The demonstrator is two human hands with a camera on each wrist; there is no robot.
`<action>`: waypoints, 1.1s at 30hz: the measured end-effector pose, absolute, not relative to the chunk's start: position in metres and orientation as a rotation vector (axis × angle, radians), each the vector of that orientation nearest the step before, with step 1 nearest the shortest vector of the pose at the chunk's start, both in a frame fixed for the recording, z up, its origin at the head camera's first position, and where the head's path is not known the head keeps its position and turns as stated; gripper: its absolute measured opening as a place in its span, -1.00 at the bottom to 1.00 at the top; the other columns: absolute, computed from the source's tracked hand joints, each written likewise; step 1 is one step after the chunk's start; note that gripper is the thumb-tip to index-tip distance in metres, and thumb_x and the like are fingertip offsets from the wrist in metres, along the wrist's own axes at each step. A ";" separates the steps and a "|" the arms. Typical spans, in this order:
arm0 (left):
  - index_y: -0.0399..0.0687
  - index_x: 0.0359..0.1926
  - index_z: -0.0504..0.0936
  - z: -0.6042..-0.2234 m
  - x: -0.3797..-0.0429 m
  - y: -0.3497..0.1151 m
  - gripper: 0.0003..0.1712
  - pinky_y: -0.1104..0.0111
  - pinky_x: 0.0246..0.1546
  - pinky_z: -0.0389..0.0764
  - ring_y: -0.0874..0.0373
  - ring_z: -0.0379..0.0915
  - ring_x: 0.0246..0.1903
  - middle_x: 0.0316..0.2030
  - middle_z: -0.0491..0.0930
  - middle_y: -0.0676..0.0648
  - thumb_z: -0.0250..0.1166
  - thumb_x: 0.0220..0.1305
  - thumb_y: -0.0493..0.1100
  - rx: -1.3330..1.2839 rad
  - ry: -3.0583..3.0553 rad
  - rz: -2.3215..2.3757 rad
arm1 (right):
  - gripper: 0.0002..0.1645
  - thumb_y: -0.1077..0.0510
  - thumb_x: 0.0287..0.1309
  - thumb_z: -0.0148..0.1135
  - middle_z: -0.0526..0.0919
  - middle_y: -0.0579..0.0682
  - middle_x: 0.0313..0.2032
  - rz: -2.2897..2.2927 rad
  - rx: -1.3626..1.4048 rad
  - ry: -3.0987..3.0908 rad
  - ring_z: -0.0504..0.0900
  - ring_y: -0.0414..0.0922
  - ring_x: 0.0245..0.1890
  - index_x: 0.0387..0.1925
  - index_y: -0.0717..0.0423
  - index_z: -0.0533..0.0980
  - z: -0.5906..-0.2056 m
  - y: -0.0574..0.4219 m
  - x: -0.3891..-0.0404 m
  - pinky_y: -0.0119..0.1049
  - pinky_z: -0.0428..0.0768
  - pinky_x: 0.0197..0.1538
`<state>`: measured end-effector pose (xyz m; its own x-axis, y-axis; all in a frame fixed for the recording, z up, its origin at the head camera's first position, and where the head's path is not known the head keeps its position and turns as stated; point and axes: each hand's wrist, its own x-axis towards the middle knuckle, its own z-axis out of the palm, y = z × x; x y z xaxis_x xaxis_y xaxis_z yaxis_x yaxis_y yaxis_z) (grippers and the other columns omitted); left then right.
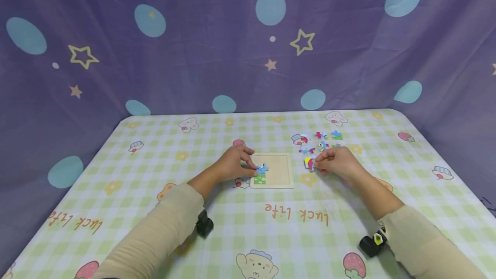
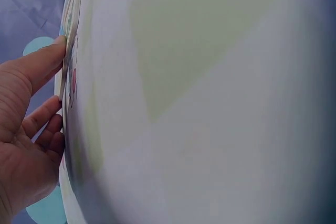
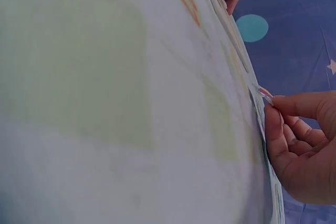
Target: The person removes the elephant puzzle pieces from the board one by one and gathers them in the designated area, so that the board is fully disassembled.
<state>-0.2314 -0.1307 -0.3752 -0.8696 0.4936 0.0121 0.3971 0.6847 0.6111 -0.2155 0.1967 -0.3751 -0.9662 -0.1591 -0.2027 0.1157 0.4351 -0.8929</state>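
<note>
A square wooden puzzle tray [image 1: 280, 171] lies on the table, with a green piece [image 1: 259, 179] in its near left corner and a blue piece [image 1: 261, 168] just beyond that one. My left hand [image 1: 233, 163] rests at the tray's left side, its thumb [image 2: 50, 56] beside the blue piece and its fingers spread along the rim. To the right of the tray, my right hand [image 1: 339, 163] pinches a yellow and red puzzle piece [image 1: 309, 163] between thumb and forefinger. The same pinched piece [image 3: 265, 94] shows edge-on in the right wrist view, close over the tabletop.
Several loose puzzle pieces [image 1: 321, 135] lie beyond my right hand, one partly hidden by it. A checked cloth [image 1: 217, 223] with printed drawings covers the table. Behind it hangs a purple curtain [image 1: 201, 55].
</note>
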 end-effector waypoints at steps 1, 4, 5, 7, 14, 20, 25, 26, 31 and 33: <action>0.02 -0.47 0.79 -0.375 -0.231 -0.131 -0.92 0.07 0.33 0.20 -0.05 0.32 0.25 0.18 0.50 -0.15 0.55 0.03 -0.14 0.730 2.741 0.940 | -0.77 0.30 0.13 0.36 0.68 -0.03 -0.47 -1.533 -0.035 2.443 0.58 -0.18 -0.49 -0.23 0.43 0.59 -0.376 0.197 -0.216 -0.36 0.59 -0.36; 0.02 -0.47 0.79 -0.374 -0.231 -0.131 -0.92 0.07 0.34 0.19 -0.05 0.33 0.25 0.18 0.50 -0.15 0.55 0.03 -0.14 0.730 2.741 0.940 | -0.79 0.30 0.13 0.36 0.67 -0.04 -0.50 -1.495 -0.048 2.477 0.56 -0.19 -0.52 -0.26 0.42 0.59 -0.377 0.199 -0.216 -0.37 0.58 -0.39; 0.02 -0.47 0.79 -0.374 -0.231 -0.130 -0.92 0.07 0.34 0.19 -0.05 0.32 0.25 0.18 0.50 -0.15 0.55 0.03 -0.14 0.729 2.741 0.939 | -0.80 0.30 0.13 0.36 0.66 -0.04 -0.52 -1.480 -0.056 2.491 0.56 -0.19 -0.53 -0.27 0.41 0.59 -0.377 0.200 -0.216 -0.37 0.57 -0.40; 0.03 -0.47 0.79 -0.374 -0.230 -0.130 -0.92 0.07 0.35 0.18 -0.05 0.32 0.25 0.18 0.50 -0.15 0.55 0.03 -0.13 0.727 2.741 0.936 | -0.83 0.31 0.12 0.36 0.65 -0.05 -0.54 -1.454 -0.084 2.520 0.55 -0.19 -0.55 -0.30 0.40 0.60 -0.377 0.201 -0.217 -0.36 0.57 -0.43; 0.01 -0.47 0.79 -0.374 -0.231 -0.131 -0.92 0.08 0.36 0.16 -0.05 0.31 0.26 0.17 0.51 -0.16 0.55 0.03 -0.14 0.735 2.736 0.945 | -0.87 0.35 0.06 0.39 0.61 -0.03 -0.55 -1.383 -0.161 2.601 0.53 -0.17 -0.58 -0.33 0.36 0.62 -0.380 0.204 -0.218 -0.36 0.55 -0.48; 0.03 -0.48 0.79 -0.375 -0.231 -0.132 -0.91 0.07 0.36 0.16 -0.05 0.31 0.27 0.18 0.50 -0.15 0.55 0.03 -0.13 0.737 2.738 0.948 | -0.85 0.33 0.08 0.37 0.61 0.00 -0.49 -1.371 -0.195 2.628 0.52 -0.15 -0.55 -0.29 0.34 0.62 -0.378 0.204 -0.217 -0.36 0.52 -0.49; 0.04 -0.47 0.79 -0.374 -0.229 -0.132 -0.91 0.08 0.37 0.14 -0.04 0.30 0.27 0.17 0.50 -0.14 0.55 0.02 -0.11 0.734 2.750 0.931 | -0.84 0.30 0.12 0.35 0.65 0.01 -0.39 -1.392 -0.238 2.688 0.54 -0.13 -0.41 -0.24 0.30 0.63 -0.374 0.201 -0.214 -0.37 0.55 -0.36; 0.05 -0.47 0.79 -0.374 -0.229 -0.132 -0.91 0.08 0.37 0.14 -0.04 0.30 0.28 0.18 0.50 -0.14 0.55 0.03 -0.11 0.732 2.751 0.929 | -0.83 0.29 0.13 0.35 0.67 0.02 -0.37 -1.403 -0.257 2.699 0.54 -0.12 -0.38 -0.22 0.30 0.64 -0.374 0.200 -0.214 -0.38 0.56 -0.33; 0.04 -0.46 0.79 -0.374 -0.229 -0.132 -0.91 0.08 0.36 0.16 -0.04 0.30 0.27 0.18 0.50 -0.14 0.54 0.04 -0.11 0.740 2.753 0.929 | -0.78 0.22 0.15 0.37 0.69 0.04 -0.33 -1.483 -0.303 2.700 0.57 -0.11 -0.34 -0.18 0.27 0.65 -0.368 0.194 -0.213 -0.40 0.55 -0.30; 0.04 -0.46 0.79 -0.375 -0.229 -0.132 -0.91 0.08 0.35 0.18 -0.03 0.32 0.26 0.19 0.49 -0.14 0.54 0.04 -0.11 0.747 2.751 0.927 | -0.76 0.19 0.15 0.38 0.68 0.04 -0.34 -1.507 -0.307 2.692 0.58 -0.11 -0.34 -0.18 0.25 0.65 -0.366 0.192 -0.212 -0.40 0.55 -0.31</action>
<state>-0.2290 -0.1324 -0.3748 -0.8661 0.4994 0.0218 0.4107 0.6860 0.6006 -0.2122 0.1920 -0.3661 -0.9796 -0.1915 0.0605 -0.1517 0.5083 -0.8477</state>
